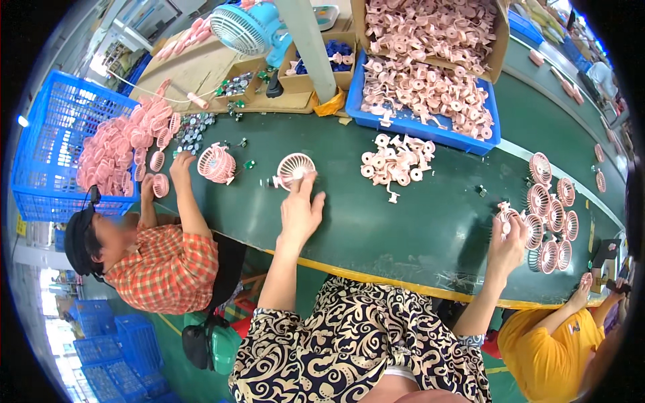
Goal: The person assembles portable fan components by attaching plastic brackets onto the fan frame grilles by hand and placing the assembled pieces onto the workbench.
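My left hand (300,213) reaches to a round pink fan housing (296,168) on the green bench. Its fingertips touch the lower right rim, and its thumb stands apart. A small part juts from that housing's left side. Farther right, my right hand (508,252) is closed on a small pink fan head (505,216), partly hidden by the fingers. Beside it lies a group of similar pink fan heads (555,215), several of them touching. Between my hands, farther back, is a loose pile of pink plastic brackets (398,161).
A blue tray (430,134) heaped with pink parts stands at the back, near a post (306,50) and a blue fan (247,30). Leftward, a person in a checked shirt (164,269) works by a blue crate (40,144). A yellow-clad person (547,349) sits right.
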Motion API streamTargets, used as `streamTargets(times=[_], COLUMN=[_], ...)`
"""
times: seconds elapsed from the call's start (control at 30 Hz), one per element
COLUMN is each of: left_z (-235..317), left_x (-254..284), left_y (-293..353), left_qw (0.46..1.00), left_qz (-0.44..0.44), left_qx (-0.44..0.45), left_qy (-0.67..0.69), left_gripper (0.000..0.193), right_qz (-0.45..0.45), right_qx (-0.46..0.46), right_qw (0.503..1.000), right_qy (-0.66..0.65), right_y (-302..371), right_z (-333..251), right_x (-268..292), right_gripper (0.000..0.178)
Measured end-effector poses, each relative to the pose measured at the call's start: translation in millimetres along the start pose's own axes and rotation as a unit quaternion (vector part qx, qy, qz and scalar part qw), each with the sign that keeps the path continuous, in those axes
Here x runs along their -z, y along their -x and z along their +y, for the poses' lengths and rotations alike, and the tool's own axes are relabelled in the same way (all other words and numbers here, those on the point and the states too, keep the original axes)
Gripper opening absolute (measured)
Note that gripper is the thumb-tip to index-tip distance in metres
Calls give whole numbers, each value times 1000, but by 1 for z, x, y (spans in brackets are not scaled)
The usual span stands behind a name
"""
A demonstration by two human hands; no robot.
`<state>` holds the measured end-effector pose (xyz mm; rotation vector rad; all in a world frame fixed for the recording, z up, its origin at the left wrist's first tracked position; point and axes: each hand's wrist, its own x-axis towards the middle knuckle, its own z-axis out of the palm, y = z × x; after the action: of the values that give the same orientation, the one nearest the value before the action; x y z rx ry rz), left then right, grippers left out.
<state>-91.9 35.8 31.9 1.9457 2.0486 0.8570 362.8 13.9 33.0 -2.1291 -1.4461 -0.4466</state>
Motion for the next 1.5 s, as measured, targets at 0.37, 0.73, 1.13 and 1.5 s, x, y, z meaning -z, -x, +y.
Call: streamTargets(times=[0.37,0.73,1.13,1.5], left_z=[83,58,59,54], left_x=[-7,-1,-12,-6], left_y=[79,64,47,51], left_qw=[937,991,994,998], left_qz=[-248,-111,-26,-20], left_qx=[-77,-68,-70,-16], left_qy=[232,33,-75,-58], left_gripper=[64,55,31,18], right_qz=[-124,-116,-225,-185], right_qx=[169,156,-92,57], right_qw=[920,951,888,958], right_qy=[-331,-241,-391,-211], right_y=[-27,-21,55,54], right_z=[-165,-161,-63,-29], right_x=[-58,-76,-15,-1], right_gripper=[22,15,34,32])
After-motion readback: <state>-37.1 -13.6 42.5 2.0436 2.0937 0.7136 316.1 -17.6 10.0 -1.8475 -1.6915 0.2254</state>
